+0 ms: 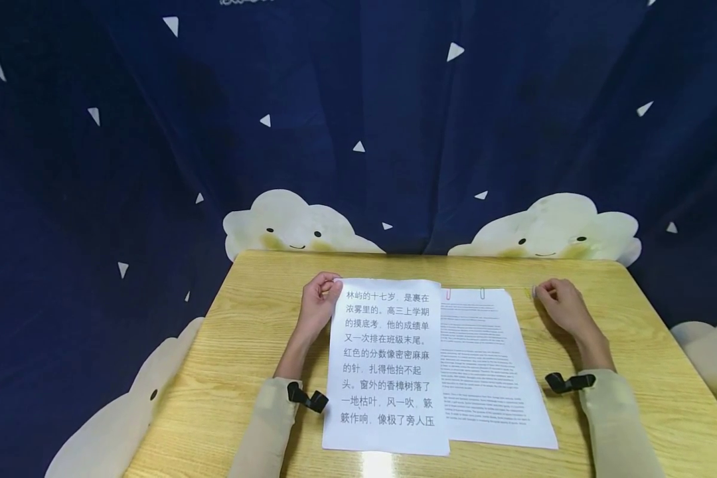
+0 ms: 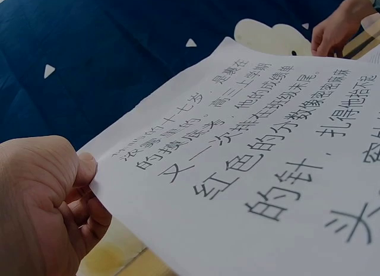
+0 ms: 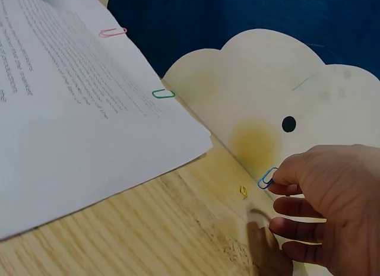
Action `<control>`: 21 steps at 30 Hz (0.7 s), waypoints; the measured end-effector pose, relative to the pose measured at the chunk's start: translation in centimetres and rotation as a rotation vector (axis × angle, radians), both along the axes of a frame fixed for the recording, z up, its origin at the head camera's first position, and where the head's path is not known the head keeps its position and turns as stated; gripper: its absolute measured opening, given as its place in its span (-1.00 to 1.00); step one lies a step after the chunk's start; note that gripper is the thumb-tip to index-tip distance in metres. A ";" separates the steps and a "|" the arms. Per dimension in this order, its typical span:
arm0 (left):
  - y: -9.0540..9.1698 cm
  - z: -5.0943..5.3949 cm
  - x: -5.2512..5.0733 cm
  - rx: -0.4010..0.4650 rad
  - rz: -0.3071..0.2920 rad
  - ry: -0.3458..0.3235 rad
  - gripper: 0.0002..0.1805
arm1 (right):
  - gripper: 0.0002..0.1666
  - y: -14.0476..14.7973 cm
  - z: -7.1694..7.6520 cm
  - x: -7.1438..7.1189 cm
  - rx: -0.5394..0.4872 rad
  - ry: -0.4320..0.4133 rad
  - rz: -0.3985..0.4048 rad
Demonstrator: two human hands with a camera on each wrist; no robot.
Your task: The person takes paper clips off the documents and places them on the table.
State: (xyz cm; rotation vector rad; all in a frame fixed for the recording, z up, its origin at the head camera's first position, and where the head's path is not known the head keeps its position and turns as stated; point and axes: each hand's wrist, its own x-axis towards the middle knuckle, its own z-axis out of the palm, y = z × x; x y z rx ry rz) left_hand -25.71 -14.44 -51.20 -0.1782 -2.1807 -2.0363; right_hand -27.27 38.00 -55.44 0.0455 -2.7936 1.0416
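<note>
Sheet [image 1: 386, 368] sits left of papers [image 1: 490, 366] — curtain [image 1: 394, 99] behind.

Matt paper sheets [image 1: 386, 366]; glossy wood-grain table [image 1: 245, 318]; matt cloth backdrop [image 1: 358, 86]; smooth blue paperclip [image 3: 266, 179].

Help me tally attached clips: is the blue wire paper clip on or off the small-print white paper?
Off: the right hand pinches the blue wire paper clip, apart from the small-print white paper.

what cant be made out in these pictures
- Head view: left part of the English page, covered by the Chinese page.
- Head view: its English wording, too small.
- Left wrist view: Chinese page's lower lines, cut off by frame.
- Right wrist view: part of English page, cut off by left edge.
</note>
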 end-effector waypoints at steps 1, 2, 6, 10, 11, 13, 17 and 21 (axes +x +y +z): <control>0.0 0.0 0.0 0.000 0.000 0.002 -0.84 | -0.60 0.0 -0.1 0.0 0.001 0.006 0.005; 0.0 0.0 0.0 0.001 -0.001 0.004 -0.84 | -0.60 0.1 -0.1 0.0 0.007 0.011 0.006; 0.0 0.1 0.0 0.010 -0.010 0.021 -0.84 | -0.61 0.3 -0.4 -0.2 0.022 0.016 -0.001; 0.0 0.1 0.1 0.020 -0.017 0.026 -0.86 | -0.61 0.5 -0.6 -0.6 0.031 0.012 0.001; 0.0 0.2 0.1 0.022 -0.017 0.025 -0.86 | -0.61 0.6 -0.6 -0.7 0.035 0.012 0.005; 0.0 0.1 0.1 0.027 -0.015 0.023 -0.86 | -0.60 0.7 -0.7 -1.1 0.041 0.016 0.020; -0.1 0.1 0.1 0.029 -0.010 0.023 -0.86 | -0.60 1.0 -0.7 -1.6 0.077 0.019 0.038; -0.1 0.1 0.1 0.023 -0.005 0.023 -0.87 | -0.62 1.3 -0.5 -2.2 0.112 0.005 0.048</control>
